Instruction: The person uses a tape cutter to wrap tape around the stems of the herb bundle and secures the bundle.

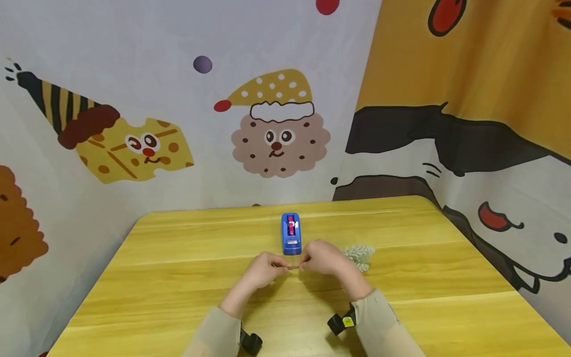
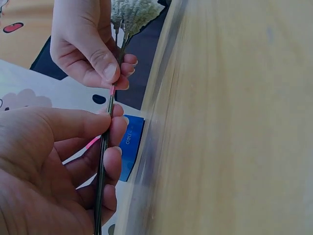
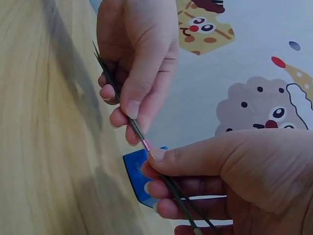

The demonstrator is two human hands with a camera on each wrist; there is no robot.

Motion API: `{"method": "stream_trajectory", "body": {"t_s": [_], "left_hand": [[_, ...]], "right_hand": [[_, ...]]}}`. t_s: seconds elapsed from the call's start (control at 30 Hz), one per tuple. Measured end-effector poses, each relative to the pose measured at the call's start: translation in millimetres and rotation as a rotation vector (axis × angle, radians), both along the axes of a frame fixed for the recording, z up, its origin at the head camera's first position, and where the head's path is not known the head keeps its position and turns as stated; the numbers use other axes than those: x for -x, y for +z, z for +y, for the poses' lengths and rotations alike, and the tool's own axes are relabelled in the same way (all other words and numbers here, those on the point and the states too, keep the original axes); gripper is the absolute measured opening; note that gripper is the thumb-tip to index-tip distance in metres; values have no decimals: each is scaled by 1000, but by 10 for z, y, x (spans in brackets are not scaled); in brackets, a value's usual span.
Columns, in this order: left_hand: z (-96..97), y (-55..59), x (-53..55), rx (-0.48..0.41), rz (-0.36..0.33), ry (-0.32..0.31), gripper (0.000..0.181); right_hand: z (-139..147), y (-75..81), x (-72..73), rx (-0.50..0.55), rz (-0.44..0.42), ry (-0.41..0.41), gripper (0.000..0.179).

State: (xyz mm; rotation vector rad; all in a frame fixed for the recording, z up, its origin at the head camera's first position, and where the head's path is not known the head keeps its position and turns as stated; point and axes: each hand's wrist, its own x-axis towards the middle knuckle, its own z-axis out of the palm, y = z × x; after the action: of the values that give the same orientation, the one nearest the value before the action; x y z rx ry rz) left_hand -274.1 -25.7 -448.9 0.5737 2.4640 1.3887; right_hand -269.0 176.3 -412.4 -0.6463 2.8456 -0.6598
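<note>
Between both hands lies a bunch of thin dark green stems point(image 2: 100, 181) topped with pale whitish-green flowers point(image 1: 360, 257). My left hand point(image 1: 264, 270) pinches the lower stems between thumb and fingers. Nearer the flower heads, my right hand point(image 1: 324, 258) grips the same stems. A short pink band point(image 3: 146, 145), which looks like tape, circles the stems in the small gap between the hands. Just beyond the fingertips stands a blue tape dispenser point(image 1: 291, 244) with a pink roll in it. In the left wrist view, another pink bit shows behind the left fingers.
The hands are above a wooden-topped table point(image 1: 178, 297). A curtain point(image 1: 169, 99) printed with cartoon figures hangs behind its far edge and along the sides. Black wrist cameras point(image 1: 251, 342) sit under both sleeves, close to the tabletop.
</note>
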Motion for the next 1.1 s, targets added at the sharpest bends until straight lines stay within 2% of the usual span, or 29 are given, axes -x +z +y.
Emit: {"method": "stream_trajectory", "body": {"t_s": [0.1, 0.3, 0.47, 0.77, 0.87, 1.1], "left_hand": [[-4, -3, 1, -8, -12, 0, 12], [-33, 36, 14, 0, -9, -51, 16], [-49, 87, 42, 48, -33, -94, 19], [-19, 176, 107, 148, 16, -194, 19], [-22, 175, 111, 126, 6, -194, 17], [-25, 122, 135, 74, -22, -133, 13]], "right_hand": [[2, -21, 0, -1, 10, -7, 9], [0, -58, -13, -16, 35, -33, 10], [-31, -91, -18, -27, 79, -22, 13], [-36, -100, -29, -22, 112, -19, 15], [-38, -101, -27, -23, 125, -22, 15], [-30, -103, -21, -9, 111, -49, 15]]}}
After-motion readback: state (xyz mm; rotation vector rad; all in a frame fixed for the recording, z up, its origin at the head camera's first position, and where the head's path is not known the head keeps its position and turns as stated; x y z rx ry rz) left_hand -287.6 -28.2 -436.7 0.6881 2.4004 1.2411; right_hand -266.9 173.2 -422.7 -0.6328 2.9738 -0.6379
